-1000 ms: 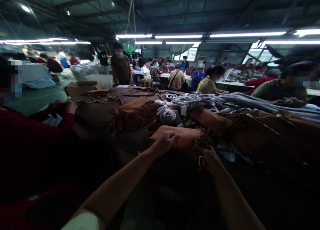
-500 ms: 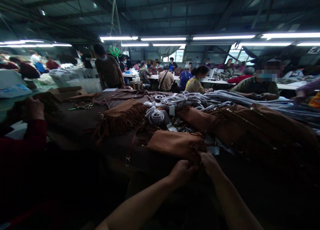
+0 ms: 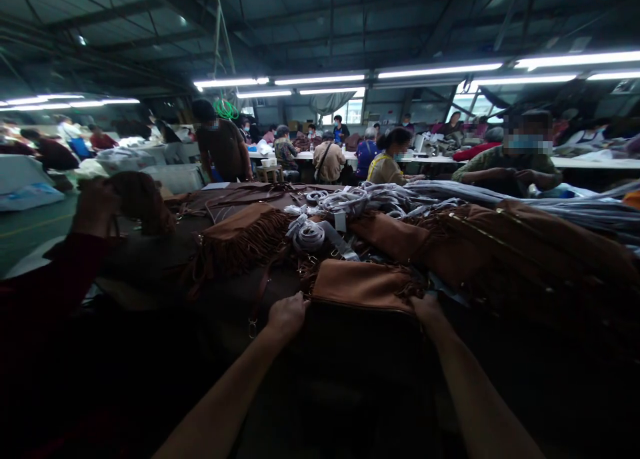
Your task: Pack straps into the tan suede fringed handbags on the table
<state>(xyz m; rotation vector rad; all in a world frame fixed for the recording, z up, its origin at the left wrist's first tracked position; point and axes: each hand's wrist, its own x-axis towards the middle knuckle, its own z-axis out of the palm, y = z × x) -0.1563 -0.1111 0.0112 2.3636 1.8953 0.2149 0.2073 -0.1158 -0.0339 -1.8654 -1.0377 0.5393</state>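
A brown leather bag (image 3: 357,282) with fringe at its right end lies on the dark table in front of me, its zipper edge (image 3: 363,305) facing me. My left hand (image 3: 289,314) is closed at the left end of that zipper; whether it pinches the zipper pull is hidden. At the opposite end, my right hand (image 3: 427,308) grips the bag's corner by the fringe. A brown strap with a metal clasp (image 3: 253,327) hangs over the table edge, left of my left hand.
Another fringed bag (image 3: 240,227) lies farther left, near coiled grey-wrapped straps (image 3: 307,234). Brown bags (image 3: 480,246) are piled on the right. At left, a co-worker's hand (image 3: 95,206) holds dark brown material (image 3: 145,199). Other people sit at tables beyond.
My left hand has moved left along the zipper, from beside my right hand to the bag's far end. The bag's front edge is now straighter. The co-worker's hand has lifted brown material.
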